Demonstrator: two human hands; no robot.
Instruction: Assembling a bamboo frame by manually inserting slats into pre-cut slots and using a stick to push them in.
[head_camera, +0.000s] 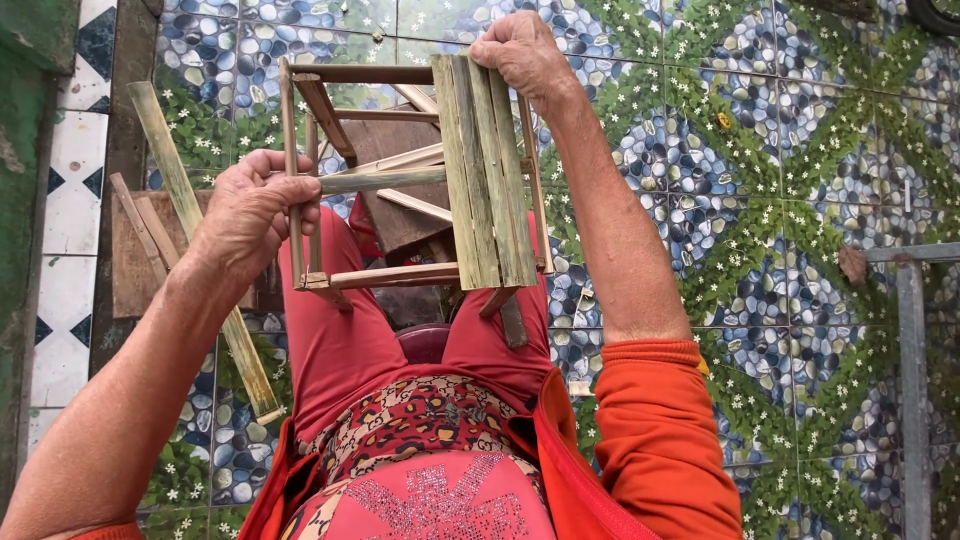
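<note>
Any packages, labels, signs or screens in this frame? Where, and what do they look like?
None in view: no package, label, sign or screen.
Only the left hand and right hand gripping a bamboo frame over a patterned tile floor, with a loose bamboo slat lying at left.

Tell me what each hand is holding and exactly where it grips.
Both hands hold one bamboo frame over the lap. The left hand grips its left upright post. The right hand grips the top far corner, by the ends of the flat slats.
</note>
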